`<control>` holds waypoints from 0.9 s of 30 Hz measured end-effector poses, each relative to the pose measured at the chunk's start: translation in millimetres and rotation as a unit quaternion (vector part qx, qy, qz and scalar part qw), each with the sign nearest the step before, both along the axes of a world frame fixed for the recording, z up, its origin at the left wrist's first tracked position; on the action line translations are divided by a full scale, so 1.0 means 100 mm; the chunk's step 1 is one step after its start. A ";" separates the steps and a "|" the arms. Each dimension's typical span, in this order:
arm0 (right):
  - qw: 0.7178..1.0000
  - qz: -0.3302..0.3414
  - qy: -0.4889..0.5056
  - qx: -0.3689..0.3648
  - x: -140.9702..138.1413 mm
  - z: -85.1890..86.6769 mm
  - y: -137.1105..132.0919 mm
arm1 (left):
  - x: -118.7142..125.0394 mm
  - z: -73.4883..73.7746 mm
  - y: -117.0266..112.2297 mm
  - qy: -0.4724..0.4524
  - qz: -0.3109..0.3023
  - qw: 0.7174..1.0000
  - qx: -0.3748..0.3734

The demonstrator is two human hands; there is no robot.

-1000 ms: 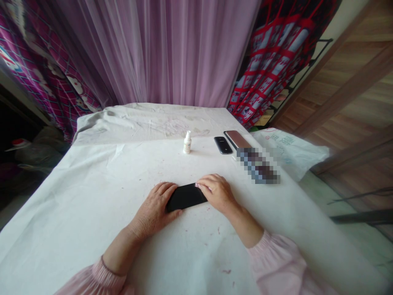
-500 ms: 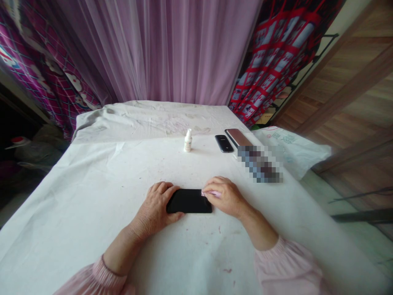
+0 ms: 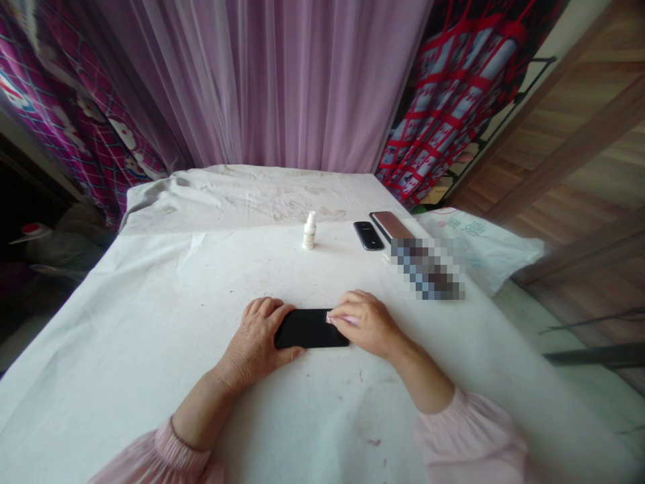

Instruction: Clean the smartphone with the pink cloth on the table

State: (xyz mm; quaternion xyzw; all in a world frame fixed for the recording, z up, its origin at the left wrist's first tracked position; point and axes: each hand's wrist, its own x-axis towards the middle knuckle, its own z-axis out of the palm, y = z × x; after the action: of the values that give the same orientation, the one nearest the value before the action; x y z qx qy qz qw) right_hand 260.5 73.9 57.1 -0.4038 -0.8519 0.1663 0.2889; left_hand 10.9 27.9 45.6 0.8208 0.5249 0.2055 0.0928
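A black smartphone (image 3: 305, 329) lies flat, screen up, on the white-covered table (image 3: 262, 275). My left hand (image 3: 259, 336) grips its left end, with the fingers at the far edge and the thumb along the near edge. Over the phone's right end, my right hand (image 3: 367, 325) pinches a small folded pink cloth (image 3: 347, 320) against the screen. Most of that cloth is hidden under the fingers. Beyond the phone stands a small white spray bottle (image 3: 310, 232), upright and apart from both hands.
A small dark phone (image 3: 368, 236) and a rose-coloured phone (image 3: 392, 226) lie at the back right, beside a pixelated patch. A white plastic bag (image 3: 484, 245) rests past the table's right edge. Purple curtains (image 3: 302, 87) hang behind the table.
My right hand has slid the pink cloth slightly left across the screen. My left hand keeps its hold on the smartphone.
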 end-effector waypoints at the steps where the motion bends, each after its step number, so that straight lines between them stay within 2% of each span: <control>1: 1.000 0.017 0.004 -0.013 0.01 0.01 -0.01 | 0.00 0.00 0.00 0.000 0.000 1.000 0.001; 5: 0.994 0.097 0.002 -0.039 0.07 0.06 -0.03 | -0.01 -0.02 0.00 -0.003 -0.001 1.000 0.002; 8: 0.992 0.123 -0.002 -0.028 0.10 0.08 -0.03 | -0.02 -0.01 0.01 -0.004 -0.007 1.000 -0.004; 22: 0.998 -0.026 -0.008 0.056 0.05 -0.09 0.08 | -0.02 0.01 0.03 -0.010 -0.022 1.000 -0.009; 27: 0.999 -0.030 -0.004 0.044 0.03 -0.07 0.07 | -0.02 0.00 0.03 -0.008 -0.023 1.000 -0.006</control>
State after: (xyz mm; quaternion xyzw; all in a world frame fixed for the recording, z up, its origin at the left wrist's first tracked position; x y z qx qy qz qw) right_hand 263.8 81.0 50.3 -0.4165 -0.8473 0.1182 0.3078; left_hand 8.5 30.5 45.8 0.8306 0.5062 0.2066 0.1062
